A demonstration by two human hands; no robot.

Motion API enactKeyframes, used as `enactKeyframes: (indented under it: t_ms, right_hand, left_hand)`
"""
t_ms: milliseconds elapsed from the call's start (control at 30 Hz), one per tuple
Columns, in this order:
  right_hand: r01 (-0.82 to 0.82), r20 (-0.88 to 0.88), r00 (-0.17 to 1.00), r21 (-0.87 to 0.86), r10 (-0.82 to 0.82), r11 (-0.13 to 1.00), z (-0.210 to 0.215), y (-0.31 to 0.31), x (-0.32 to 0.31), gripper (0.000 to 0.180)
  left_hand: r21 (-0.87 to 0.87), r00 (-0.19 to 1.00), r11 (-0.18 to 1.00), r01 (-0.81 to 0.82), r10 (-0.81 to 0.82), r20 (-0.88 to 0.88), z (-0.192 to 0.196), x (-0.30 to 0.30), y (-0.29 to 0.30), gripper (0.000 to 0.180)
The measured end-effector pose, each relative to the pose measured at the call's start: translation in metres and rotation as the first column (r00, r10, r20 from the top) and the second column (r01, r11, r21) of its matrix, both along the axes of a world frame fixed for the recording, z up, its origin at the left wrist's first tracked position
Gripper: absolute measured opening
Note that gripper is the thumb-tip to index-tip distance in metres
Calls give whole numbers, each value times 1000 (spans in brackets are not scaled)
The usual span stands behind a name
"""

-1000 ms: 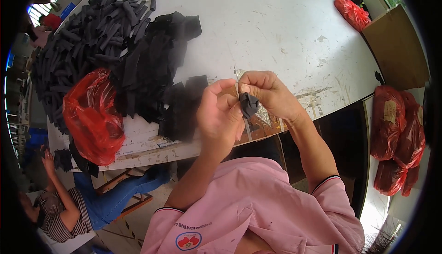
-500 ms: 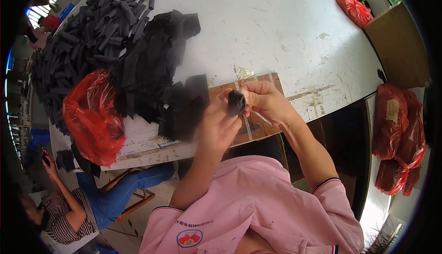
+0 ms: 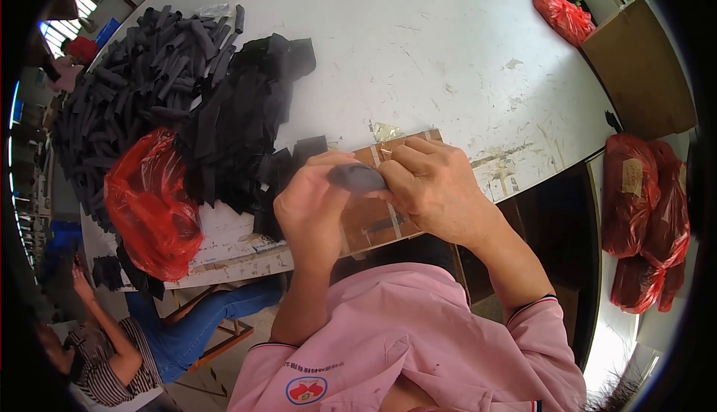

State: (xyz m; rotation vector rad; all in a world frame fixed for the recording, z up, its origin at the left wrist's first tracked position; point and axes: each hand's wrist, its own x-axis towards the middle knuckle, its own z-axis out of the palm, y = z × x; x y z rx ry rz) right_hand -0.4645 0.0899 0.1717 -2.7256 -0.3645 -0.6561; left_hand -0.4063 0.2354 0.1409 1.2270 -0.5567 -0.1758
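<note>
A small dark grey fabric tube (image 3: 357, 179) is held up between my two hands, over a brown board on the table's near edge. My left hand (image 3: 308, 206) is closed round its left part, with the fingers partly behind the cloth. At the tube's other end, my right hand (image 3: 433, 186) is closed in a fist-like grip, thumb and fingers pressed on the cloth. A thin pale tip shows by the right knuckles; what it belongs to is hidden. Just left of my hands lie flat black fabric pieces (image 3: 243, 121) in an overlapping heap.
Many rolled grey tubes (image 3: 142, 76) are piled at the far left. A red plastic bag (image 3: 153, 210) sits before them. Under my hands is the brown board (image 3: 373, 225). Red bags (image 3: 635, 195) and a cardboard box (image 3: 642, 68) stand right. Another person (image 3: 112, 345) sits at left.
The tube has turned from upright-looking to lying sideways, stretched between my hands. My left hand has shifted left, and my right hand has rolled over, knuckles up.
</note>
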Motion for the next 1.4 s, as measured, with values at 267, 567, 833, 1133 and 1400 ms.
enactKeyframes:
  t_ms: [267, 567, 833, 1133, 1400]
  right_hand:
    - [58, -148, 989, 213, -26, 975, -44, -4, 0, 21]
    - [44, -23, 999, 495, -38, 867, -72, 10, 0, 22]
    - [38, -56, 998, 249, -25, 968, -30, 3, 2, 22]
    - [93, -133, 989, 280, -57, 955, -60, 3, -3, 22]
    - [101, -132, 990, 425, -48, 900, -82, 13, -5, 20]
  left_hand:
    - [-83, 984, 982, 169, -173, -39, -17, -4, -15, 15]
    - [191, 859, 842, 504, -512, -8, -17, 22, -20, 27]
    - [-7, 992, 996, 91, -90, 88, -9, 3, -9, 17]
    - [-24, 982, 982, 188, -188, -2, -26, 1, -14, 23]
    - [298, 938, 914, 276, -323, 123, -28, 16, -11, 11]
